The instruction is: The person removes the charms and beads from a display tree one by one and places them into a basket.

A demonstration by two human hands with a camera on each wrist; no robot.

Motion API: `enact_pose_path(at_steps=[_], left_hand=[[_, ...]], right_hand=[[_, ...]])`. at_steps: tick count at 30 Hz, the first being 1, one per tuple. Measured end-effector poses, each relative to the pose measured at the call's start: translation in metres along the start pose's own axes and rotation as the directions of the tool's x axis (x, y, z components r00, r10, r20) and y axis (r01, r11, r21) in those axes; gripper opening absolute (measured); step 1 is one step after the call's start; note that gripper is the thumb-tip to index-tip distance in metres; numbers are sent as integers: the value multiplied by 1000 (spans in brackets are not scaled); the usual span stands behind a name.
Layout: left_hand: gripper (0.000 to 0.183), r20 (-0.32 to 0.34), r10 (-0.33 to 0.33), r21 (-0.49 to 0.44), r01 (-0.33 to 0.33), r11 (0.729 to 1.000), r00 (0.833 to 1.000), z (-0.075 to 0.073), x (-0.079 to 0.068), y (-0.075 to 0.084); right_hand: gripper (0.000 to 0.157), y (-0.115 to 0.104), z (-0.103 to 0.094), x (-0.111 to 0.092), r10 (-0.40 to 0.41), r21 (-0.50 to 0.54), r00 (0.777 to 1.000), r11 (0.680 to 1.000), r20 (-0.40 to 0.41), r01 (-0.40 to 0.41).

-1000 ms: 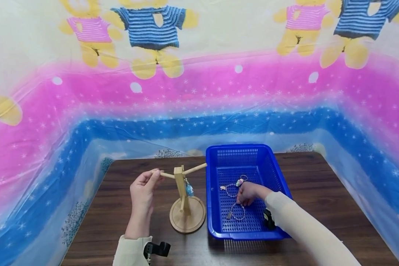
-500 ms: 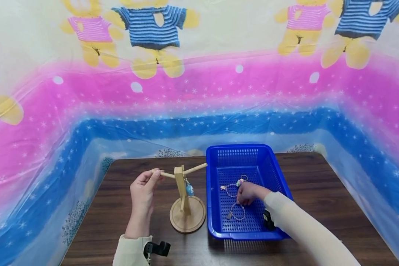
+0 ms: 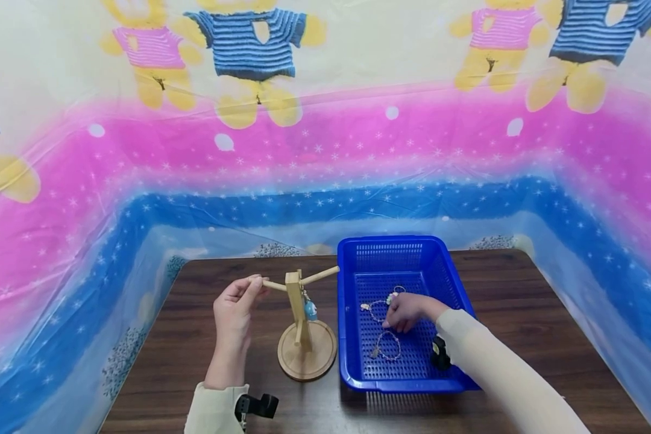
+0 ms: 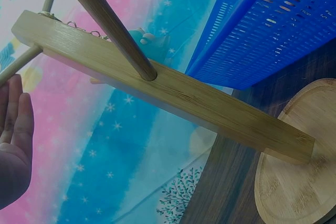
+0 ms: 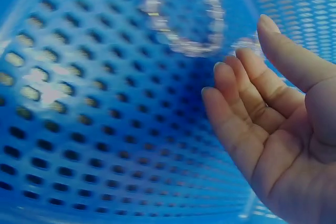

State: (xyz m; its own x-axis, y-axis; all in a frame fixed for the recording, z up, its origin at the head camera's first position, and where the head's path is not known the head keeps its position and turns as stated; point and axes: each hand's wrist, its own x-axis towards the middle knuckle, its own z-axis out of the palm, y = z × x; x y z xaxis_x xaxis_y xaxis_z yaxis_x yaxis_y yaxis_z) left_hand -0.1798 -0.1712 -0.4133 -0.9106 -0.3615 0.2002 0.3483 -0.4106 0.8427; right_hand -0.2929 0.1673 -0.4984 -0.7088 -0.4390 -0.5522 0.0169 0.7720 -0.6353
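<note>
My left hand (image 3: 234,316) pinches the end of a peg on a wooden stand (image 3: 294,295) with a round base (image 3: 304,367). A keychain with a blue charm (image 3: 311,311) hangs from the stand. Inside the blue plastic basket (image 3: 348,355) is my right hand (image 3: 410,312), just above a beaded bracelet (image 3: 389,359). The right wrist view has the thumb apart from loosely bent fingers, no object between them, and a bracelet (image 5: 194,50) beyond the fingertips. A second beaded bracelet (image 3: 372,316) with a pale charm lies farther back, partly covered by the right hand.
Another small ring with a pastel charm (image 3: 393,296) lies behind the right hand. The basket stands right of the wooden stand on a dark wood table (image 3: 163,355). A printed cloth (image 3: 325,144) with bears surrounds the table's far side and flanks.
My right hand has risen slightly from the nearer bracelet, its fingertips shifting a little away from it. My left hand keeps its pinch on the peg. The bracelets have not visibly moved.
</note>
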Motion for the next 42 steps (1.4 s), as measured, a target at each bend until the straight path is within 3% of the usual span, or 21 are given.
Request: enact_pose_path(at_steps=[6, 10, 14, 20, 22, 26, 28, 34, 42], left_hand=[[27, -16, 9, 28, -8, 1000, 1000, 1, -2, 0], [19, -15, 10, 15, -9, 1000, 1000, 1, -3, 0], [11, -11, 9, -15, -9, 1000, 1000, 1, -3, -1], [16, 0, 6, -23, -6, 1000, 1000, 2, -2, -1], [14, 2, 10, -27, -10, 1000, 1000, 2, -1, -1], [8, 5, 17, -38, -17, 999, 1000, 2, -1, -1], [9, 7, 16, -32, -16, 999, 1000, 2, -1, -1], [30, -6, -3, 0, 3, 1000, 1000, 4, 0, 1], [29, 1, 4, -4, -4, 1000, 1000, 5, -2, 1]], right_hand=[[26, -20, -22, -12, -67, 55, 998, 996, -9, 67], [31, -36, -28, -24, -148, 104, 988, 983, -50, 152], [28, -49, -27, -37, -230, 169, 967, 954, -108, 246], [31, -68, -23, -55, -304, 230, 928, 908, -217, 351], [36, -74, -21, -58, -322, 277, 911, 879, -256, 389], [45, -85, -12, -64, -363, 410, 880, 784, -305, 466], [42, -92, -7, -67, -365, 468, 872, 739, -326, 484], [26, -115, 9, -73, -295, 578, 870, 657, -394, 484], [17, -127, 21, -74, -290, 681, 864, 532, -412, 503]])
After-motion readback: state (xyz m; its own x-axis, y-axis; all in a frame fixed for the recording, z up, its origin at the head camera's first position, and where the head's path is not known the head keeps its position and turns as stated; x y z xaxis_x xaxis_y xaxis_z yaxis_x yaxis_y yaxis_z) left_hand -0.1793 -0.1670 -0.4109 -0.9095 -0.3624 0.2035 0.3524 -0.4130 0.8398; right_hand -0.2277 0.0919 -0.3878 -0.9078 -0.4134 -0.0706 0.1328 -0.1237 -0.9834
